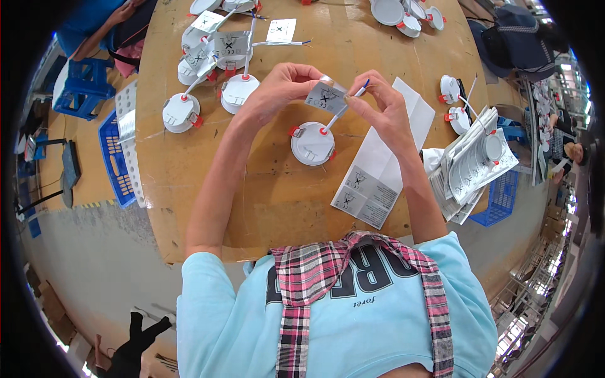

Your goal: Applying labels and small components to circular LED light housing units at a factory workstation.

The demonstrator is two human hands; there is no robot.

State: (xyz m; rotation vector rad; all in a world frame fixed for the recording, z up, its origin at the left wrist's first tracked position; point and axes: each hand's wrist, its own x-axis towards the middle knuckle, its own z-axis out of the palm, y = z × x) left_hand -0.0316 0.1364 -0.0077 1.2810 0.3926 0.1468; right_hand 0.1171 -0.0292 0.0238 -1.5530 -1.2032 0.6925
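My left hand [280,85] pinches a small grey label sticker [326,97] by its upper left edge. My right hand [382,107] holds the white cable [338,113] near its blue-tipped end, close against the sticker. The cable runs down to a round white downlight [311,143] with red clips, which lies face down on the wooden table [265,195] just below both hands.
A white sheet with more grey stickers [367,189] lies right of the downlight. Several finished downlights with stickers [211,57] sit at the back left, more [403,16] at the back right. A stack of white sheets and lamps [472,164] lies right. Blue crates flank the table.
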